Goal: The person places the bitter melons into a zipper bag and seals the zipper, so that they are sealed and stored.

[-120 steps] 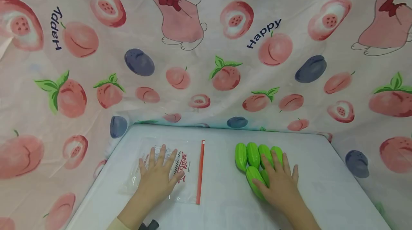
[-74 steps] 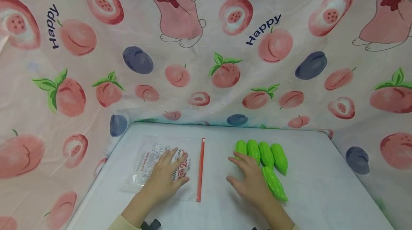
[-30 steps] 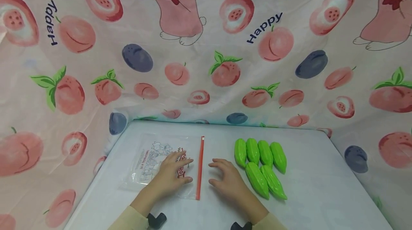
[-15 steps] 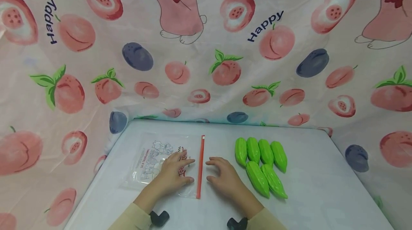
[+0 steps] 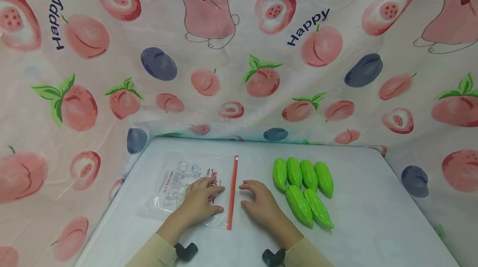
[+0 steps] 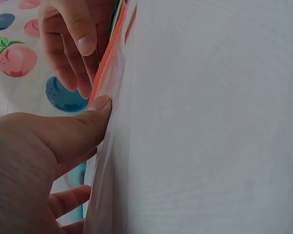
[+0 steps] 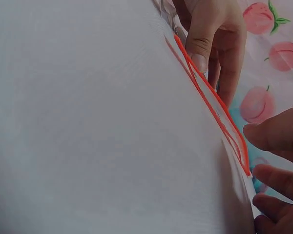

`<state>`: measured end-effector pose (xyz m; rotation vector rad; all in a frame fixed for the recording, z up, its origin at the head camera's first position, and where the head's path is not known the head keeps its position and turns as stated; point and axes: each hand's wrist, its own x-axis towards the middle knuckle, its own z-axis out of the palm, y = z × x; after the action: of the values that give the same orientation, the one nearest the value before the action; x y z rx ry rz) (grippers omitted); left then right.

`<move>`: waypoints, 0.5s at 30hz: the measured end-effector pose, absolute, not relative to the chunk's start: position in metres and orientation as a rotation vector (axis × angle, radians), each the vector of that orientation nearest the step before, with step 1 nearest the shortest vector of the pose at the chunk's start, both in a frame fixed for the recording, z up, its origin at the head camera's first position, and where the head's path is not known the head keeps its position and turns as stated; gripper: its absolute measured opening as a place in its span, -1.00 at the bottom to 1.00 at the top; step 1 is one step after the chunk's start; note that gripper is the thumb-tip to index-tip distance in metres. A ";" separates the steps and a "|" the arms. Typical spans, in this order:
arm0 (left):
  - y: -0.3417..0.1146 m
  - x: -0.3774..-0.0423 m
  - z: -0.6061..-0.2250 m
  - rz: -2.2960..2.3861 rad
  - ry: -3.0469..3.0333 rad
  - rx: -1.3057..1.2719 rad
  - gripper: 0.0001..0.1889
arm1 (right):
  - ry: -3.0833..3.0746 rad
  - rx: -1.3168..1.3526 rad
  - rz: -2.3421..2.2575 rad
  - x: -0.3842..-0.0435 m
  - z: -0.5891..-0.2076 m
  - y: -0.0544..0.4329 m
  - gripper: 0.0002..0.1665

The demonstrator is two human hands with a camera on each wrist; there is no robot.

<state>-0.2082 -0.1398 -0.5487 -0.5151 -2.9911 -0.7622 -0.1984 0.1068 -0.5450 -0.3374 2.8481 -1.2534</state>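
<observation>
A clear zip bag (image 5: 224, 169) printed with cartoon figures and red lettering lies flat on the white table, its orange zip strip (image 5: 233, 192) facing right. My left hand (image 5: 198, 201) rests on the bag with fingers loosely spread, its thumb right by the zip in the left wrist view. Just right of the strip, my right hand (image 5: 261, 204) rests with relaxed, slightly bent fingers around nothing. Beyond it lie several glossy green ridged vegetables (image 5: 298, 206), cucumber-like, in two rows. Both wrist views show the zip edge (image 7: 229, 117) between the two hands.
Each wrist carries a black device, a left one (image 5: 186, 252) and a right one (image 5: 274, 257). Behind and beside the white table (image 5: 373, 217) hangs a curtain (image 5: 231, 76) printed with peaches and rabbits.
My right hand has moved left, off the green vegetables to beside the zip strip. My left hand has shifted right across the bag. Over the last second both hands stay nearly still.
</observation>
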 end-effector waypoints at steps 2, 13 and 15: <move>-0.139 -0.208 -0.549 -0.750 -2.993 -0.514 -0.37 | 2.844 -0.332 -1.248 -0.199 -0.545 0.106 -0.54; -0.138 -0.206 -0.548 -0.747 -3.001 -0.488 -0.40 | 2.817 -0.300 -1.232 -0.201 -0.547 0.101 -0.51; -0.138 -0.206 -0.548 -0.746 -3.000 -0.490 -0.40 | 2.822 -0.297 -1.210 -0.202 -0.548 0.100 -0.50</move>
<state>-0.2060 -0.1383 -0.5481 -0.4905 -3.0000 -0.7464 -0.2022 0.1001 -0.5479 -0.2967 2.8219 -1.2102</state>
